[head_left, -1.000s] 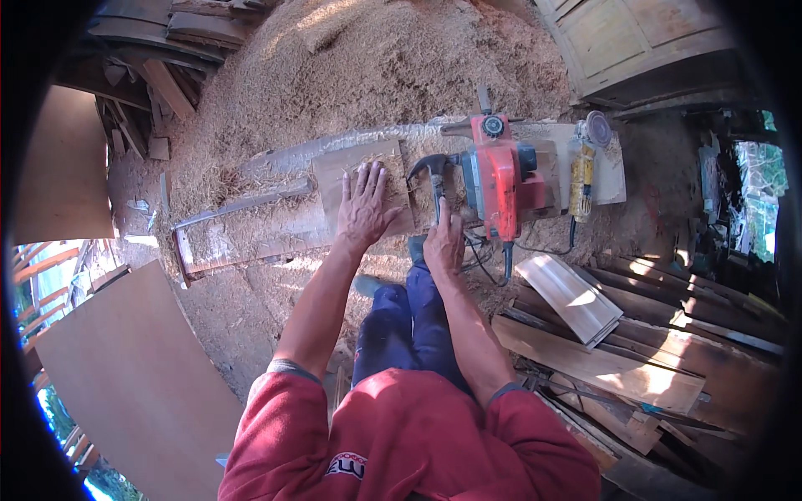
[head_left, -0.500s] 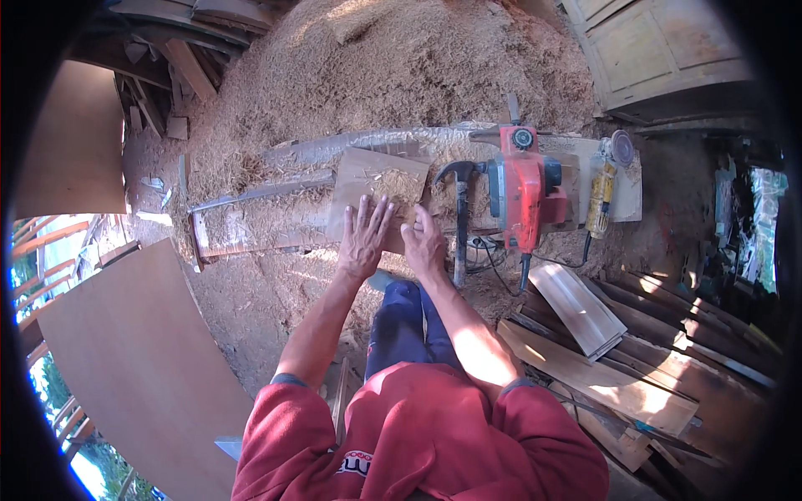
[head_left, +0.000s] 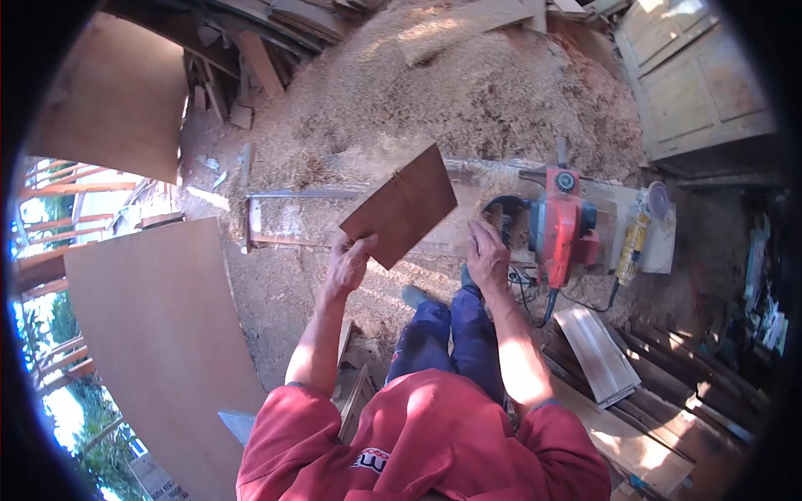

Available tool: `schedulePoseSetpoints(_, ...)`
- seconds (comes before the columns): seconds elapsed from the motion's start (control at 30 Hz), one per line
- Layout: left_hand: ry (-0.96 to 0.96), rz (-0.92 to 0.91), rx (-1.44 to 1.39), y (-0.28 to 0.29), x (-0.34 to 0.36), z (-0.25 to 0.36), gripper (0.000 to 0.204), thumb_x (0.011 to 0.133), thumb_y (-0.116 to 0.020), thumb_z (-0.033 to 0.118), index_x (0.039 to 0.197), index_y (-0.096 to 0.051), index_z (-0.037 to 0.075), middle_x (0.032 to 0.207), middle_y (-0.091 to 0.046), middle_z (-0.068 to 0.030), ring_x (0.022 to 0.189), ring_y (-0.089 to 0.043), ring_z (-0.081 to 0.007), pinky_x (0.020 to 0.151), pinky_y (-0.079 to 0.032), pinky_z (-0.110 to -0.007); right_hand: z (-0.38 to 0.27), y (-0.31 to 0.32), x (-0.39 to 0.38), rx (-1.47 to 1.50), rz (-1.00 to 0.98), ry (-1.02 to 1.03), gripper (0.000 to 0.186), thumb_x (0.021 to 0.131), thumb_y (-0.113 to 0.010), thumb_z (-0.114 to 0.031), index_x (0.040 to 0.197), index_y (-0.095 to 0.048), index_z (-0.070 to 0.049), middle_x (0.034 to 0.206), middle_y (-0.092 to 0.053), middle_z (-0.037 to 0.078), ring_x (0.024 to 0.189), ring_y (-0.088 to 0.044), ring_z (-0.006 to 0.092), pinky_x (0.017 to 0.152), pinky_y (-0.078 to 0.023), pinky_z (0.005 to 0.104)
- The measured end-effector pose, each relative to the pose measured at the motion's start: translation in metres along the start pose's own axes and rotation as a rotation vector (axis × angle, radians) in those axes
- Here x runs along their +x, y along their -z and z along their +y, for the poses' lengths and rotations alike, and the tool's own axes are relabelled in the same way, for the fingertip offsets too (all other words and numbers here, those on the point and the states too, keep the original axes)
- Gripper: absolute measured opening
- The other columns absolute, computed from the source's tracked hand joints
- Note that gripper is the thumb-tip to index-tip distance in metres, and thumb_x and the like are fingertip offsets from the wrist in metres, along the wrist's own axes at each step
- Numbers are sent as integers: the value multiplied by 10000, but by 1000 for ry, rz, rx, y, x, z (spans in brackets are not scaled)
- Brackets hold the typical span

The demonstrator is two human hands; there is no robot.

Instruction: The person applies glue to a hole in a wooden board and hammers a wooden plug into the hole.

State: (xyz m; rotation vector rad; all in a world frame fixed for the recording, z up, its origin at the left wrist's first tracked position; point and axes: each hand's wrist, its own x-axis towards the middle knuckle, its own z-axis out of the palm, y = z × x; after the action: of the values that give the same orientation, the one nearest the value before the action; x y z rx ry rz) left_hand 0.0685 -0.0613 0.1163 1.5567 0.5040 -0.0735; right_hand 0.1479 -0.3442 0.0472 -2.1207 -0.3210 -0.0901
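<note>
My left hand [head_left: 347, 263] grips a thin brown wooden board [head_left: 405, 204] at its lower left corner, thumb on top. The board is lifted and tilted above the bench, its broad face toward me. My right hand [head_left: 487, 255] hovers with loosely bent fingers, and nothing shows in it. Beside that hand lies a claw hammer [head_left: 505, 207], its handle mostly hidden behind the hand. To the hammer's right, a red electric planer [head_left: 558, 234] rests on the bench. Farther right is a yellow power tool with a round disc guard [head_left: 632, 246].
The low bench [head_left: 284, 219] is strewn with shavings, and a large heap of shavings [head_left: 501, 108] rises behind it. A big wooden panel [head_left: 159, 317] leans at left. Stacked planks [head_left: 597, 355] lie at lower right. Power cords trail near my right hand. A panelled wooden door [head_left: 693, 83] stands far right.
The board has come up off the bench and tilted, now in my left hand, its loose shavings gone. My right hand has moved away from it toward the hammer. The view has shifted.
</note>
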Motion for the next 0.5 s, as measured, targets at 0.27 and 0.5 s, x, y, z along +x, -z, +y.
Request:
schedulePoseSetpoints(0.27,232,-116,-786,34,-26,-58,337,946,-663,122,1257,-629,-5,1284,-668,-127,1175,-647,-244,1041,-497,-436,41,-26,2,-508,-272,236,385,838,-627,-78,1208,-651,26,1324,-581,183,1213,-573,366,957,-524,444)
schedulePoseSetpoints(0.5,438,127,-777,14,-24,-81,327,984,-676,163,1273,-597,34,1165,-687,-72,1056,-680,-206,937,-568,-373,35,4,16,-229,-240,58,354,829,-641,-10,1182,-669,-6,1202,-633,161,1121,-622,357,937,-524,444)
